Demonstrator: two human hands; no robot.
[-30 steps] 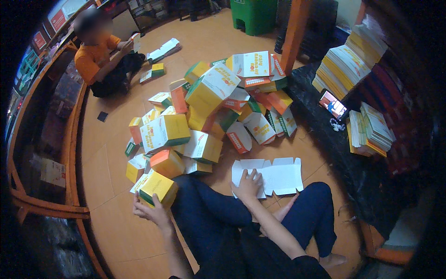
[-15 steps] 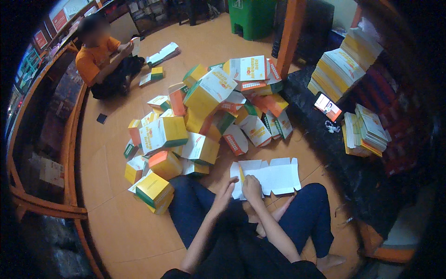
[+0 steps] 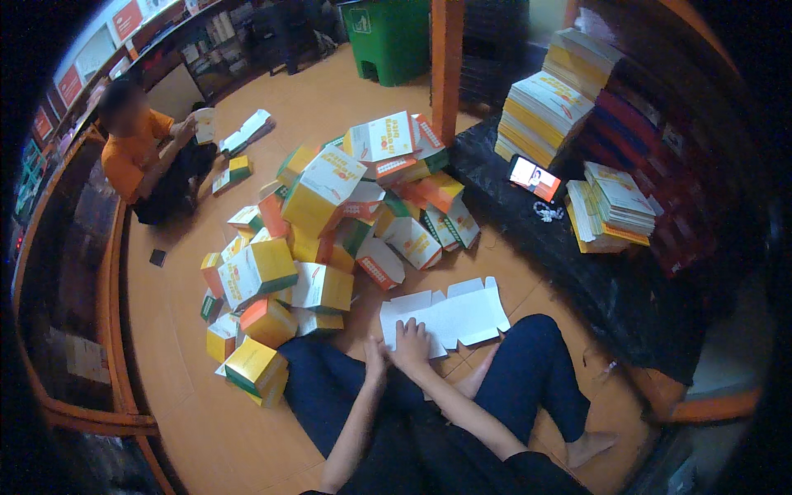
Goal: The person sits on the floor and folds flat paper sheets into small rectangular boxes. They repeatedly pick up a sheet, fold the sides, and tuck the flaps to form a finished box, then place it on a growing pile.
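Observation:
A flat carton sheet lies on the floor in front of my crossed legs, its plain white side up and notched flaps along its edges. My right hand rests on its left end, fingers spread and pressing on the card. Just left of it, my left hand is beside the sheet's near left corner, fingers stretched out, with nothing seen in it. Beyond my left knee rises a heap of folded boxes in yellow, white, green and orange.
Stacks of flat cartons and a smaller pile stand on a dark ledge at the right, with a lit phone between them. A person in orange sits far left holding card. A green bin stands at the back.
The yellow flap standing at the sheet's left end is now down. My right hand has gone from closed fingers to spread ones on the card. The whole view has shifted.

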